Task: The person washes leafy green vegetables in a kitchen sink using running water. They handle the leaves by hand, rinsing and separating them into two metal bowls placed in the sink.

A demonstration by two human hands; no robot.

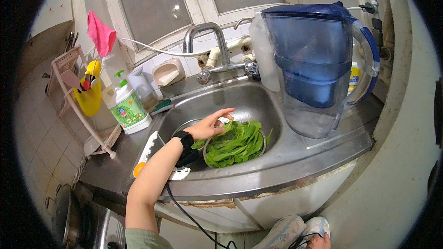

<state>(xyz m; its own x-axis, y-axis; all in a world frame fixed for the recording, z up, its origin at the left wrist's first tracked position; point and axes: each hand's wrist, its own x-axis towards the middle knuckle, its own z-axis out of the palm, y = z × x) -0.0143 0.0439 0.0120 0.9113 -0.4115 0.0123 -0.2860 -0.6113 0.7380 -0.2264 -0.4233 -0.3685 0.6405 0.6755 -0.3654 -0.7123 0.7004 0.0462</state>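
My left hand (pixel 209 124), with a black band on its wrist, reaches over the sink (pixel 221 101). Its fingers are apart, right above leafy greens (pixel 238 145) heaped in a round container (pixel 264 141). No held thing shows between those fingers, though a leaf lies close to the thumb. At the bottom edge, my right hand (pixel 320 242) is partly cut off and grips a thin black cord (pixel 301 241) near a shoe. A second round vessel (pixel 190 123) in the sink is partly hidden behind my left forearm.
A blue water filter pitcher (pixel 311 65) stands right of the sink. The chrome faucet (pixel 221 46) rises behind. Left are a detergent bottle (pixel 126 105), a scrub brush (pixel 162 105), a rack (pixel 78 110) and a white slotted plastic tool (pixel 148 150). A black cable (pixel 187 212) hangs over the counter edge.
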